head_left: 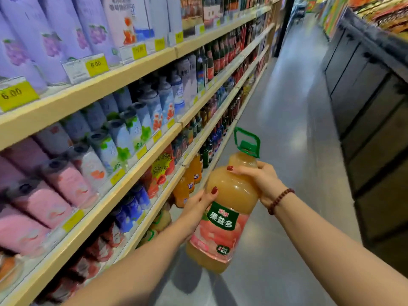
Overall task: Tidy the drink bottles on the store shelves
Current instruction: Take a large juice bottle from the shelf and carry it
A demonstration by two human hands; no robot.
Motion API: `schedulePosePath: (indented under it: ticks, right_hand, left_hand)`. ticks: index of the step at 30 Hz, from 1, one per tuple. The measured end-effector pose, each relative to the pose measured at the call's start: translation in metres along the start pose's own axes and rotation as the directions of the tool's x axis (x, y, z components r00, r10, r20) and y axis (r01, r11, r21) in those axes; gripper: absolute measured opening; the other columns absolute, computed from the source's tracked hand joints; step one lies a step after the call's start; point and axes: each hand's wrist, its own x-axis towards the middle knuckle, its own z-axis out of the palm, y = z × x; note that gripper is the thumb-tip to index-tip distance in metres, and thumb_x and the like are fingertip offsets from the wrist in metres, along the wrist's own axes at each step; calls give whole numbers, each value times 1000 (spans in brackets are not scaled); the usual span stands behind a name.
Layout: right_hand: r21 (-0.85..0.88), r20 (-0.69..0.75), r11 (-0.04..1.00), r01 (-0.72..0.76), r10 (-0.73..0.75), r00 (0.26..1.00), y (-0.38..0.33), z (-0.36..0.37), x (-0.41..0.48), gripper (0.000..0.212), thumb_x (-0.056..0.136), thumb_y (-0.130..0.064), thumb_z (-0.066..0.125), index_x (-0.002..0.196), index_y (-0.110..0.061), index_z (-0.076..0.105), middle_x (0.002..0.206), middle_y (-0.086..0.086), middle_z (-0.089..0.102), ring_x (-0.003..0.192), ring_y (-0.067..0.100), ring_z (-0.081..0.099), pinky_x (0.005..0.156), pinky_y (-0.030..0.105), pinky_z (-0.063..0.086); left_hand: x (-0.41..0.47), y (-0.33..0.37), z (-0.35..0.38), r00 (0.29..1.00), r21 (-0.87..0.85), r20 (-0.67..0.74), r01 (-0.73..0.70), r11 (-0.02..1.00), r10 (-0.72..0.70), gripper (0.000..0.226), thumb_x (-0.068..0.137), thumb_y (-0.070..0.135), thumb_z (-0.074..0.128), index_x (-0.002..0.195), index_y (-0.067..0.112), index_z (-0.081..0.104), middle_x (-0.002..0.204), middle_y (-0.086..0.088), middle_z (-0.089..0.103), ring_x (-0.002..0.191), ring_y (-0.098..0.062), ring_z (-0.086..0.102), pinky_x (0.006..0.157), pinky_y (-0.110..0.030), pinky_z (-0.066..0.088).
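Note:
I hold a large juice bottle with both hands out in the aisle, beside the lower shelves. It holds cloudy orange-pink juice, has a pink and green label and a green cap with an upright carry handle. My left hand grips its side at the label. My right hand wraps its shoulder near the neck; a bead bracelet sits on that wrist. The bottle tilts with its top away from me.
Long wooden shelves run along the left, packed with purple, pink, blue and green bottles and yellow price tags. Orange juice bottles stand on the low shelf near my left hand. A dark counter lines the right of the grey aisle floor.

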Motion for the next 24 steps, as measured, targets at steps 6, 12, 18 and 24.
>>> schedulePosePath:
  ticks: [6,12,18,24]
  right_hand:
    - [13,-37,1000,-14,14,999,-17,-21,69,34,60,-8,85,89,-14,68,81,3,74,67,18,72,51,31,56]
    - [-14,39,999,-37,38,999,-35,-56,150,32,62,-7,84,88,-14,67,86,5,73,72,20,72,54,33,57]
    - [-101,179,992,-77,94,979,-63,-83,230,42,59,-9,85,97,-12,66,97,10,71,86,27,70,64,38,58]
    - [-161,319,984,-81,130,939,-77,-79,292,39,60,-6,85,95,-9,68,93,10,72,81,25,71,60,35,58]
  left_hand:
    - [75,8,6,998,-16,56,37,999,-36,53,54,81,66,95,48,70,106,5,74,102,-18,68,97,-48,48]
    - [147,19,35,997,-47,-50,59,997,-61,76,52,80,66,113,33,63,112,-2,72,106,-25,66,101,-52,45]
    - [203,29,66,983,-111,-168,52,992,-70,68,62,77,65,114,34,62,115,2,70,111,-22,63,104,-51,42]
    - [242,36,73,895,-166,-408,118,979,-177,74,36,90,63,93,43,64,106,7,72,102,-20,66,97,-45,47]
